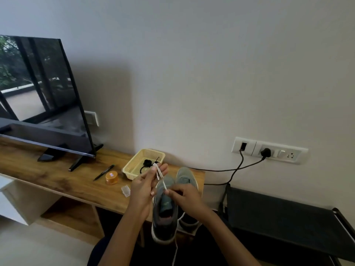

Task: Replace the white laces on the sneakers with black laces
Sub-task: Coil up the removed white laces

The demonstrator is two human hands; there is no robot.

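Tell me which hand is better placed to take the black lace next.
Probably the left hand: it is near the yellow basket with the black lace; the right hand is farther.

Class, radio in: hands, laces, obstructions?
Left hand holds white lace loops; right hand pinches its strand. Black laces lie in yellow basket. Nothing blocks sneakers.

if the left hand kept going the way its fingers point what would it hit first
Probably the yellow basket, which sits just beyond the fingertips of the left hand. Depth is unclear from this one view, so the hand might pass above its rim.
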